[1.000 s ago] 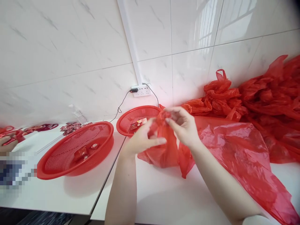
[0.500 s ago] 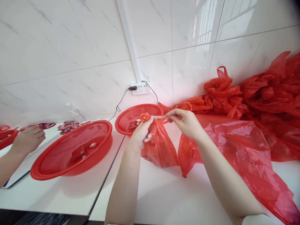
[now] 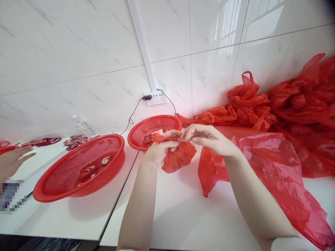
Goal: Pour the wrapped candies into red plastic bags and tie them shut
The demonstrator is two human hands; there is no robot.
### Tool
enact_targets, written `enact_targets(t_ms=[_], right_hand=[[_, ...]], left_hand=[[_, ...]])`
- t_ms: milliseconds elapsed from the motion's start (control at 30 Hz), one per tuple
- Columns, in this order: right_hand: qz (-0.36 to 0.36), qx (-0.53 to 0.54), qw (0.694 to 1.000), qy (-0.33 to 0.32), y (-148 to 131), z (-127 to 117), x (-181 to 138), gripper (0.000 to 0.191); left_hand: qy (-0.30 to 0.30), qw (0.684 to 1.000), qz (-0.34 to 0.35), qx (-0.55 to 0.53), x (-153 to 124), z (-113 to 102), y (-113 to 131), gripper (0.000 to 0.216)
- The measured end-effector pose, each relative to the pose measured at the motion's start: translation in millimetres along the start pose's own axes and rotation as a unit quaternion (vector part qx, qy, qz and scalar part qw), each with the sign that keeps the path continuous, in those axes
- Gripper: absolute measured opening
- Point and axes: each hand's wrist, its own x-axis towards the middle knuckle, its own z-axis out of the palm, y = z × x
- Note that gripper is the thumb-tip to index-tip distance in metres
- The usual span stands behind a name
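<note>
My left hand (image 3: 160, 149) grips a small red plastic bag (image 3: 178, 157), bunched up and lifted just above the white table (image 3: 183, 216). My right hand (image 3: 209, 138) pinches the top of the same bag beside the left fingers. Right behind the hands stands a red mesh basket (image 3: 146, 123) with a few red wrapped sweets in it. A larger red mesh basket (image 3: 52, 181) with several red sweets sits to the left.
A flat red plastic bag (image 3: 274, 174) lies under my right forearm. A heap of red bags (image 3: 295, 104) is piled at the back right against the tiled wall. A wall socket (image 3: 155, 98) with a cable is behind. Another person's hand (image 3: 12, 162) is at the far left.
The bag has been gathered into a smaller bunch between my hands and lifted. My hands have come closer together. The other person's hand has pulled back to the left and opened.
</note>
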Motion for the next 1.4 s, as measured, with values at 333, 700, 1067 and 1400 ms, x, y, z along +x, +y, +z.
enact_targets(t_ms=[333,700,1067,1400], right_hand=[[0.042,-0.059,0.994,-0.077,22.8,14.5,8.5,0.045],[0.138,0.095,0.984,-0.064,17.8,17.5,9.7,0.025],[0.178,0.315,0.920,0.152,26.0,13.8,18.2,0.022],[0.151,0.315,0.911,0.220,15.4,-0.4,14.2,0.030]], left_hand=[[0.014,0.921,0.161,0.355,-13.9,14.1,6.1,0.015],[0.222,0.824,0.370,0.369,-2.4,13.1,-4.9,0.010],[0.034,0.924,0.219,0.312,-17.1,4.2,14.9,0.022],[0.015,0.938,0.151,0.310,-15.7,0.0,14.7,0.041]])
